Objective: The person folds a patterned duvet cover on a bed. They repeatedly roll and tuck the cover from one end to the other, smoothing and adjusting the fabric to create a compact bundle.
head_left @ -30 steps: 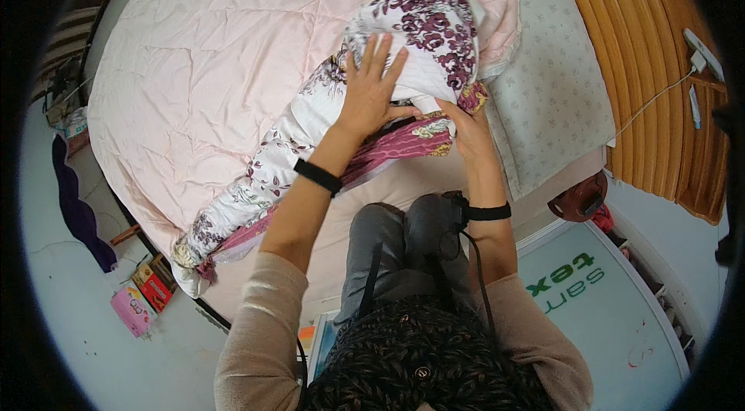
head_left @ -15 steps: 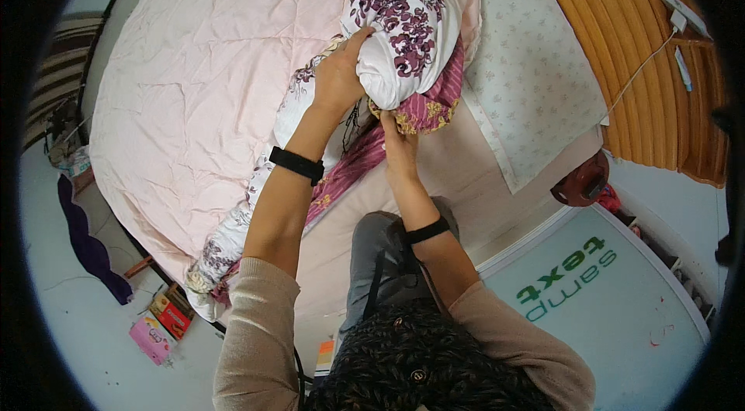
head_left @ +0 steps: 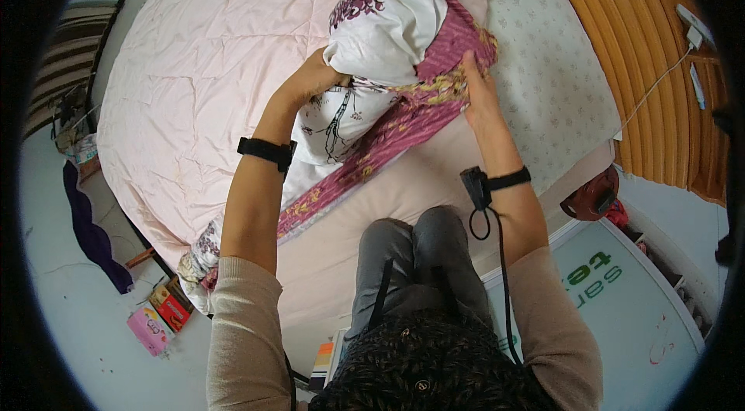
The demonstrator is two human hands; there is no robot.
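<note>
A bunched duvet cover (head_left: 388,27), white with purple flowers on one face and magenta with yellow blossoms on the other, lies along the near side of the bed. At the left of its rounded bundle, my left hand (head_left: 317,76) is closed on the white fabric, fingertips tucked into a fold and hidden. My right hand (head_left: 481,93) grips the magenta and yellow edge on the right side, thumb on top. Between the hands the cloth is gathered, and its long tail trails down to the lower left of the bed.
Under the cover spreads a pale pink quilt (head_left: 194,62). A light floral sheet (head_left: 535,54) shows at the right, beside a slatted wooden headboard (head_left: 613,31) with a white power strip (head_left: 693,25). A frosted panel (head_left: 574,294) stands at lower right. Boxes (head_left: 159,318) lie on the floor at left.
My right hand has moved right and up along the magenta edge, opening more of it out. The left hand has shifted left and slightly down. The bundle shows more plain white now.
</note>
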